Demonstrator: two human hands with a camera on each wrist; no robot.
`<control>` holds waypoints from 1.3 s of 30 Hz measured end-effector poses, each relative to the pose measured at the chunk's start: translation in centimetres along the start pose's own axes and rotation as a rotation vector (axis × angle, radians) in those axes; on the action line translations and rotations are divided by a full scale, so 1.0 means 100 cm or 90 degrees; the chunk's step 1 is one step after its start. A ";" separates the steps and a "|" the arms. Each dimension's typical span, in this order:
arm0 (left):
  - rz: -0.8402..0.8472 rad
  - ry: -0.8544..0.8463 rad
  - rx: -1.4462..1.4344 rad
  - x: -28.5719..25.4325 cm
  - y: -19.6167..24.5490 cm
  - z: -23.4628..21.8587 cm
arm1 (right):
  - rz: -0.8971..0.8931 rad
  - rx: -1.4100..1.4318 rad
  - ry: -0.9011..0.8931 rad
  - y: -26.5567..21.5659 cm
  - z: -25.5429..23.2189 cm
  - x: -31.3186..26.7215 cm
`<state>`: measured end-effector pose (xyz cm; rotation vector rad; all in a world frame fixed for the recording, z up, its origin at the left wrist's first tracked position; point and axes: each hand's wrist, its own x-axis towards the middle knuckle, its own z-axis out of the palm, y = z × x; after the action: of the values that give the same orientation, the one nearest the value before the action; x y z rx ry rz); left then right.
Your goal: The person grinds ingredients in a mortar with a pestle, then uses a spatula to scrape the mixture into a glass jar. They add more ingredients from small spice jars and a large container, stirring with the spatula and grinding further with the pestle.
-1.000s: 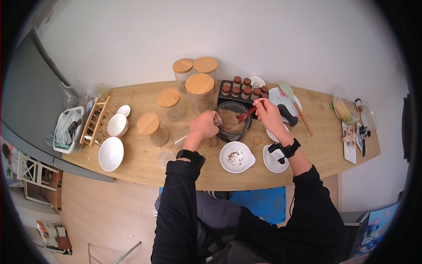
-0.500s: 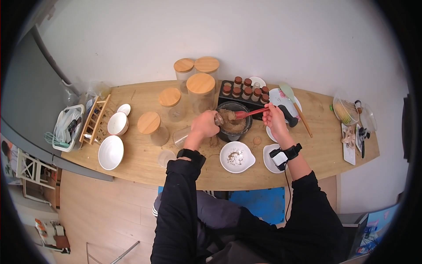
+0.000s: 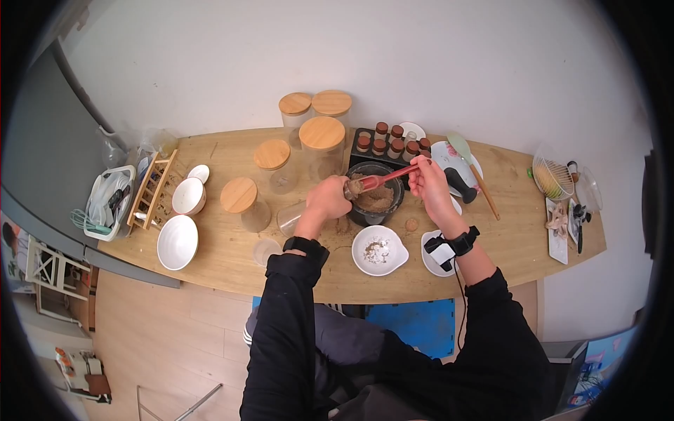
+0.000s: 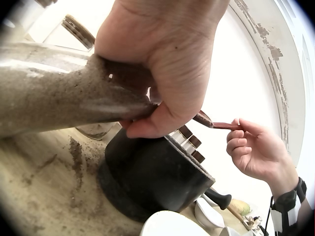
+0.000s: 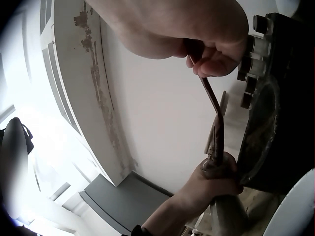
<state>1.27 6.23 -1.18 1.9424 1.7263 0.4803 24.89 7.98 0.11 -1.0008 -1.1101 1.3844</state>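
Note:
My left hand grips the neck of a clear jar, tilted, with brown powder inside its wall. Its mouth sits at the left rim of a black mortar. Brown powder lies in the mortar. Between thumb and fingers, my right hand pinches the handle of a small red scoop. The scoop reaches across the mortar, its head right at the jar's mouth in the right wrist view. Part of the jar's neck is hidden behind the left hand.
A white bowl with white bits stands in front of the mortar. Several wood-lidded jars stand to the left and behind. A spice rack is behind; a black pestle rests on the right. Spilled powder marks the table.
The red scoop has come up out of the powder in the mortar and moved left to the jar's mouth. The left hand and jar have stayed nearly still.

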 end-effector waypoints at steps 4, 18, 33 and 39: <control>-0.005 -0.018 -0.026 0.001 0.000 -0.001 | -0.073 -0.109 -0.050 -0.009 0.016 -0.005; -0.013 -0.012 -0.028 0.002 -0.003 0.002 | -0.159 -0.232 -0.080 -0.038 0.014 -0.002; -0.006 0.006 -0.030 0.002 -0.003 0.003 | -0.017 -0.219 0.009 0.020 -0.022 0.013; -0.008 0.007 -0.025 0.002 -0.003 0.003 | 0.026 -0.127 0.042 0.025 -0.024 0.008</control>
<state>1.24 6.39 -1.63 1.9027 1.7224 0.5181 26.61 9.00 -2.87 -1.2093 -1.2008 1.2819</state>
